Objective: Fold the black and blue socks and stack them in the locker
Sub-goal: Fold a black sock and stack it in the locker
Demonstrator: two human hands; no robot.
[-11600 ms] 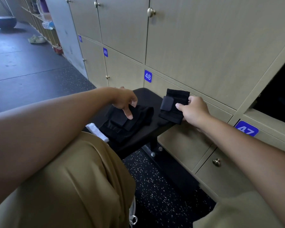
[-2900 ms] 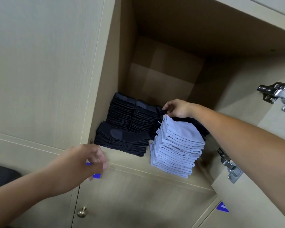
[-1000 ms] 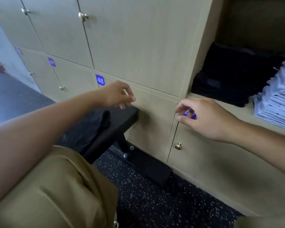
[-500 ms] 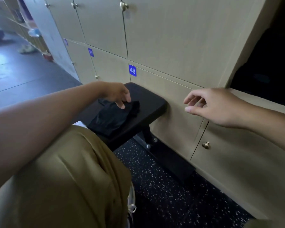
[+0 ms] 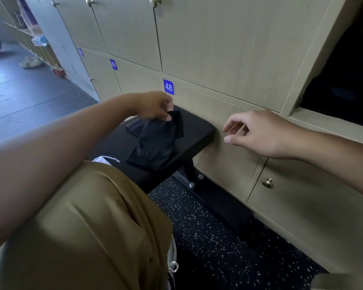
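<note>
**Black socks on padded surface, one lifted by left hand**

Black fabric is the item under handling. The left hand (image 5: 153,105) reaches over the black padded surface (image 5: 197,130) and pinches the upper edge of a black sock (image 5: 177,122) between thumb and fingertips, raising that edge off the small pile of black socks (image 5: 153,143) lying beneath it. The pile rests toward the near edge of the surface, loose and unfolded as far as can be judged; individual pieces within it cannot be separated by eye.

The right hand (image 5: 258,132) hangs in the air to the right of the surface, in front of the beige locker doors (image 5: 218,49). Its fingers are loosely spread and slightly bent, grasping nothing and touching nothing.

An open locker (image 5: 344,80) shows at the upper right edge; its interior is dark and its contents cannot be made out. A blue plate marked 48 (image 5: 168,87) sits on the locker front just above the left hand. Tan trousers (image 5: 88,227) fill the lower left. The surface's leg is bolted to a dark speckled floor (image 5: 218,237).
</note>
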